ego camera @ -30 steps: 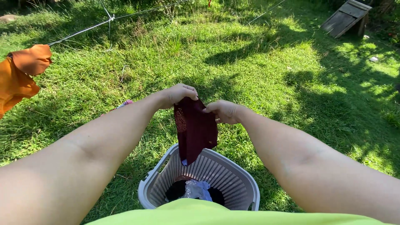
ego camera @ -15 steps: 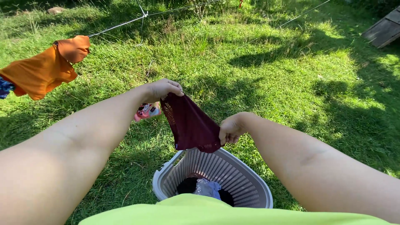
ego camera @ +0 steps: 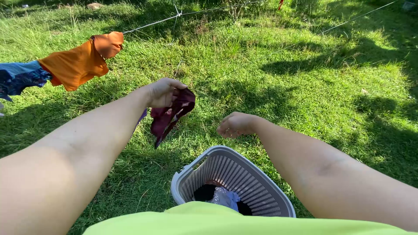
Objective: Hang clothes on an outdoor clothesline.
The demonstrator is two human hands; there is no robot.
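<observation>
Left hand [ego camera: 162, 92], centre-left of frame, grips the maroon cloth [ego camera: 170, 114], which bunches under its fingers and dangles below. Right hand [ego camera: 235, 125] hangs loosely curled, holding nothing, above the grey basket [ego camera: 261, 191].

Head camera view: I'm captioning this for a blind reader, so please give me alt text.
A person's left hand grips a bunched dark maroon cloth above grass, while the empty right hand hovers over a grey slatted plastic laundry basket holding clothes. An orange garment hangs on a wire clothesline to the left.

Orange garment [ego camera: 76, 63] on wire line [ego camera: 148, 25]; perhaps blue cloth [ego camera: 19, 76].
</observation>
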